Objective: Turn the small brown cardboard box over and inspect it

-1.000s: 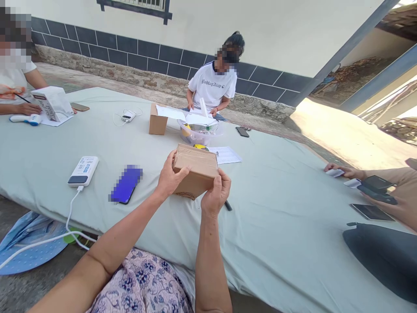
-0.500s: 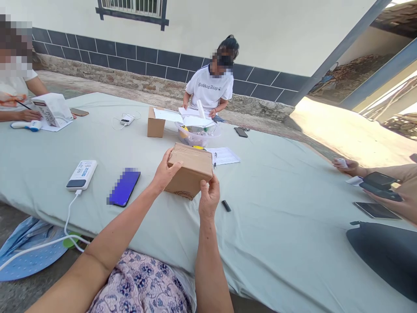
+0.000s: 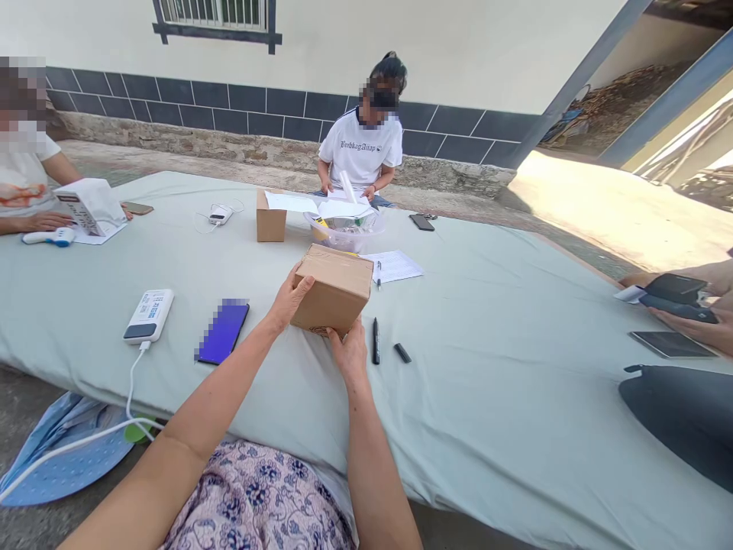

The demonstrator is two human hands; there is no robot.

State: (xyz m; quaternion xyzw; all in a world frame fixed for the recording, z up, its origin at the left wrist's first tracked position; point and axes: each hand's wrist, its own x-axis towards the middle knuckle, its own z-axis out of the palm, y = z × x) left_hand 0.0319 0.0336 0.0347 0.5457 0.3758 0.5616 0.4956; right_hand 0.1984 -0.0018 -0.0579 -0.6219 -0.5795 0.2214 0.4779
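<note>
A brown cardboard box (image 3: pixel 332 294) is held tilted above the table between my two hands. My left hand (image 3: pixel 291 300) grips its left side, thumb on the front face. Under the lower right edge, my right hand (image 3: pixel 350 350) is closed on the box with the thumb against the front; its other fingers are mostly hidden. Dark scribbled marks show low on the front face. Just right of my right hand lie a black marker (image 3: pixel 376 341) and its separate cap (image 3: pixel 402 353).
A phone (image 3: pixel 223 333) and a cabled power bank (image 3: pixel 148 315) lie to the left. Beyond the box stand a clear plastic basin (image 3: pixel 343 237) and another carton (image 3: pixel 271 221). A printed sheet (image 3: pixel 399 266) with a pen lies right of them. People sit across, left and right.
My right hand has shifted from the box's right edge down to its lower front edge. The box has tipped, hiding part of the front marks, and the marker has come into view.
</note>
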